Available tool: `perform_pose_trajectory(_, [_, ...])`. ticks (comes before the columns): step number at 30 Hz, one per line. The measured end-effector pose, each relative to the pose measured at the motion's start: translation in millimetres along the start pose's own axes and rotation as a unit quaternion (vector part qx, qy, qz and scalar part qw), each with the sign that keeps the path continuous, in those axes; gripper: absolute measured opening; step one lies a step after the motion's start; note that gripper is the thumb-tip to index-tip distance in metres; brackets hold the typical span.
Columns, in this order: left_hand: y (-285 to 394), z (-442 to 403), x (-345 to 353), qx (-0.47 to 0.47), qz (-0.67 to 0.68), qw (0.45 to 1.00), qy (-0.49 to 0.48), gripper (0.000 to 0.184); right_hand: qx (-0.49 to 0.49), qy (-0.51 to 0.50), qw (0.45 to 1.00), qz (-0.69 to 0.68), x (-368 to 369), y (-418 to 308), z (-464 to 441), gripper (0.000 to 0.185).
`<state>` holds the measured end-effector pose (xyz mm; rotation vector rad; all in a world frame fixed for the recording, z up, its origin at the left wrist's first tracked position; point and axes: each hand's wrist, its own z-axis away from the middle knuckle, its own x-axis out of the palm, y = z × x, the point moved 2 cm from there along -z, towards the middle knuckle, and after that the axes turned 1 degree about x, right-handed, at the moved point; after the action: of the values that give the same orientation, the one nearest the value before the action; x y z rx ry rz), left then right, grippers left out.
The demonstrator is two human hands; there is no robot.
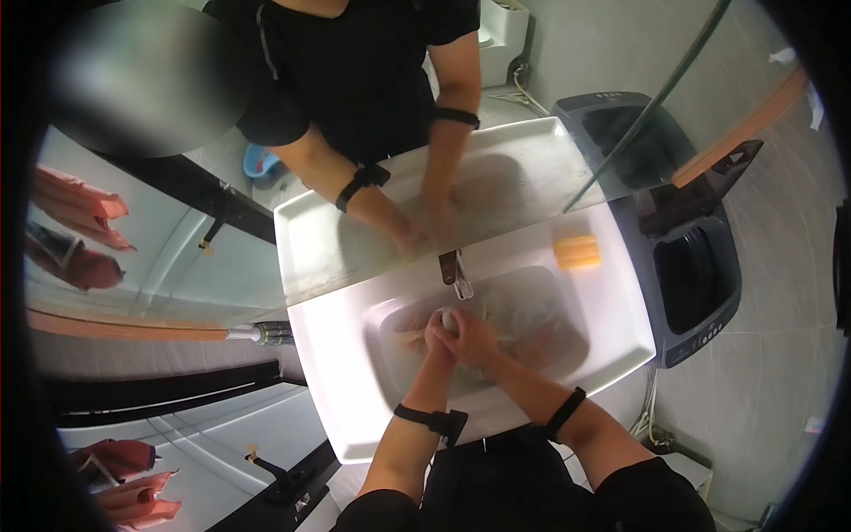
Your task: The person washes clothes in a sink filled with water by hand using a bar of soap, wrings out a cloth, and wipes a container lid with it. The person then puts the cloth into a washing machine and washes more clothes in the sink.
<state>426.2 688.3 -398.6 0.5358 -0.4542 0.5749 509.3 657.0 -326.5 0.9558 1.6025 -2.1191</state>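
Observation:
Both of my hands are together over the basin of a white sink (620, 350), just below the metal faucet (461, 282). My left hand (439, 335) and my right hand (472, 337) are closed round a small whitish thing (448, 319) that shows between the fingers; what it is I cannot make out. Under them, cloudy water and pale cloth (532, 328) fill the basin. A yellow block (577, 253), perhaps a sponge or soap, lies on the sink's upper right ledge.
A mirror (532, 177) behind the faucet reflects the person and the sink. On the right stands a dark grey machine (700, 275) with an open lid. A brush head (273, 333) and a glass panel with black bars are on the left.

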Motion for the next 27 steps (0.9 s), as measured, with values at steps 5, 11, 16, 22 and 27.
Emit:
perform_pose_trajectory(5, [-26.6,29.5,41.1,-0.049,-0.074,0.996,-0.012,0.044,0.094,0.012,0.995,0.013,15.3,56.9,-40.8,0.034])
perform_pose_trajectory(11, [-25.8,2.7,16.3,-0.142,-0.081,0.987,-0.004,0.051,0.066,0.054,0.995,0.052,11.1,7.4,-4.2,0.031])
perform_pose_trajectory(16, [-31.0,13.9,22.2,-0.094,-0.108,0.990,-0.011,0.049,0.250,0.021,0.964,-0.086,-2.8,34.5,-27.1,0.037])
perform_pose_trajectory(22, [-23.3,1.2,5.6,-0.096,-0.116,0.987,-0.062,0.046,0.061,0.134,0.981,0.124,18.3,24.6,-7.9,0.043])
perform_pose_trajectory(27, [41.1,81.6,52.6,-0.149,-0.226,0.953,-0.137,0.042,-0.075,-0.150,0.986,-0.021,17.4,95.0,-50.3,0.038])
